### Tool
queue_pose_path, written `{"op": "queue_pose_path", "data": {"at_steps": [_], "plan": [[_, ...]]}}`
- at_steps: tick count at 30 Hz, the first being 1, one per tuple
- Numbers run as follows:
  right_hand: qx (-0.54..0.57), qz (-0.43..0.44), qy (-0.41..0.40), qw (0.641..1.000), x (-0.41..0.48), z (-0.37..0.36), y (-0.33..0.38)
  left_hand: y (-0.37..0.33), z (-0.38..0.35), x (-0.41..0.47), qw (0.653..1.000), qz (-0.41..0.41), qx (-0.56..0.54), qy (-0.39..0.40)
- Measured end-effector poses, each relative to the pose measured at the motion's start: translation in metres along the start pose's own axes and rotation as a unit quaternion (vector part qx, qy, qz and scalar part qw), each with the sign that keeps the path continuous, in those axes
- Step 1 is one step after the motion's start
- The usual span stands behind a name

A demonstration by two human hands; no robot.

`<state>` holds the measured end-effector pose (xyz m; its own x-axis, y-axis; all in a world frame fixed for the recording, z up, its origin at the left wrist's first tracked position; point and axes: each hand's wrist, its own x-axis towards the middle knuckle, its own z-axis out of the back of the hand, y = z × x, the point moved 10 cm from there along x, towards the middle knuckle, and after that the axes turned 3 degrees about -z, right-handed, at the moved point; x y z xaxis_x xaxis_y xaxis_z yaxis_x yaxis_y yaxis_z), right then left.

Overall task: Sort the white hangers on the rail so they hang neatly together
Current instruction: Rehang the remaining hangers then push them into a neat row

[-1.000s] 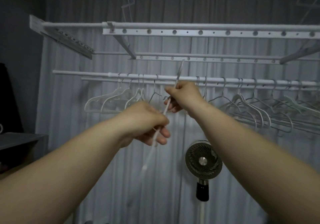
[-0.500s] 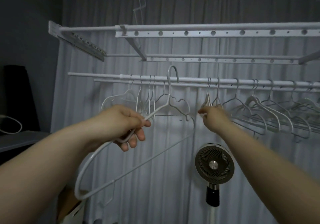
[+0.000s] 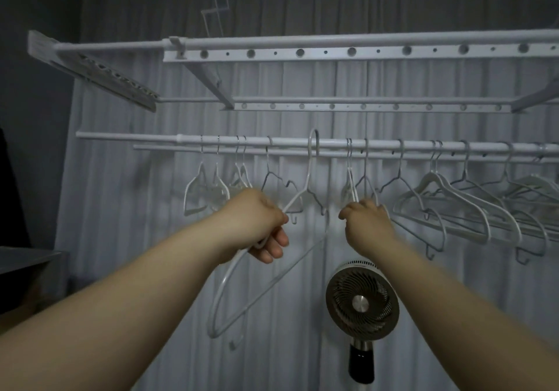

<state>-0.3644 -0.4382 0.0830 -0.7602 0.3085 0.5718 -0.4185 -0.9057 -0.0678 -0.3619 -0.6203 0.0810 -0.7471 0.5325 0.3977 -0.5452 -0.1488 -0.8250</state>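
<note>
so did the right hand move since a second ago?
Yes. The right hand let go of the white hanger and moved right along the rail; it now grips hangers hooked right of it.

Pale pleated curtains [image 3: 302, 6] cover the whole back wall in dim light. A round pedestal fan [image 3: 362, 302] stands before them at lower centre. At the left, a dark wall [image 3: 33, 103] and a grey shelf edge [image 3: 27, 258].

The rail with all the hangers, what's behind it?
Behind the rail hangs a pale pleated curtain across the whole width; a second, thinner bar runs just behind the rail. Whatever lies behind the curtain is covered.
</note>
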Motion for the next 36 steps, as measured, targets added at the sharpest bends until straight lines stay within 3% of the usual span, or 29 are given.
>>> {"op": "queue_pose_path", "data": {"at_steps": [6, 19, 36], "plan": [[0.092, -0.005, -0.06, 0.994, 0.018, -0.002, -0.032, 0.004, -0.024, 0.059, 0.999, 0.004, -0.017, -0.05], [0.187, -0.036, -0.077, 0.979, 0.052, -0.019, -0.081, -0.001, -0.051, 0.168, 0.991, 0.001, -0.035, -0.132], [0.105, -0.015, -0.093, 0.99, 0.075, -0.022, -0.1, 0.038, -0.065, 0.219, 0.988, 0.05, -0.016, -0.145]]}}
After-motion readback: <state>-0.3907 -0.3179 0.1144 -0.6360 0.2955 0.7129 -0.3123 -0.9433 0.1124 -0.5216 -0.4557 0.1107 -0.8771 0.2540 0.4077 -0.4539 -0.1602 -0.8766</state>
